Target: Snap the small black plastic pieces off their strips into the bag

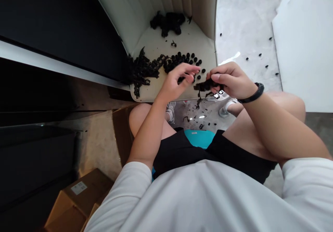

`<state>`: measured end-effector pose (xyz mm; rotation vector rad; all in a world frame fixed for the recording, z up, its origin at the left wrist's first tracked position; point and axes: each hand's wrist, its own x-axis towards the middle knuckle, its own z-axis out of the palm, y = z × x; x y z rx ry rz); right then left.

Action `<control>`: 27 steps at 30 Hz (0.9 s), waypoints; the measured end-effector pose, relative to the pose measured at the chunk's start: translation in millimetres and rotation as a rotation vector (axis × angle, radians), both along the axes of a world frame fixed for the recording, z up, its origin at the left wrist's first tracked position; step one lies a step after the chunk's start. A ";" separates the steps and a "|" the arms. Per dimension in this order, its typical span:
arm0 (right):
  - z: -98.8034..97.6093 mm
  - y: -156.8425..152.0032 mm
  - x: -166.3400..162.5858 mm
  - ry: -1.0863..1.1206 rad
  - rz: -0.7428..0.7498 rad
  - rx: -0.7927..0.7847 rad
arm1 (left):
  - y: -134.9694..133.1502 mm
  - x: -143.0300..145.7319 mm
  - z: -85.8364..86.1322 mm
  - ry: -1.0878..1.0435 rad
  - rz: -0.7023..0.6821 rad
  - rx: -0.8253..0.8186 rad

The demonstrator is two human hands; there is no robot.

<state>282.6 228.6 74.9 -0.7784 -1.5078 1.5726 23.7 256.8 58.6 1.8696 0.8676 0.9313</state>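
Observation:
My right hand (231, 81) is closed, thumb against fingers, on a dark crumpled strip (203, 85) with thin ragged strands hanging from it. What the strip is made of I cannot tell. To its left, my left hand (178, 81) holds nothing I can see, its fingers stretched out and slightly blurred, with a gap to the thumb. Beyond that hand, many small round black pieces (179, 57) lie on a cream padded seat (145, 91). A tangled heap of dark lacy scraps (143, 67) spreads at the seat's left side.
A black crumpled bundle (170, 22) lies at the back of the seat, before its ribbed backrest. Dark scraps (201, 126) and small black pieces (247, 58) are scattered on the shiny floor. Cardboard boxes (83, 190) stand at lower left, beside a black cabinet (65, 24).

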 end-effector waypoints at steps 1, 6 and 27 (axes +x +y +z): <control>1.4 -0.2 -1.7 -0.006 -0.023 0.006 | -6.8 6.1 0.0 0.005 -0.089 -0.051; 5.5 0.3 -5.5 -0.116 -0.085 0.067 | -22.2 24.0 -7.3 0.017 -0.219 -0.168; 2.5 2.9 -15.3 -0.204 -0.022 0.168 | -15.2 15.7 -6.5 -0.072 -0.062 -0.141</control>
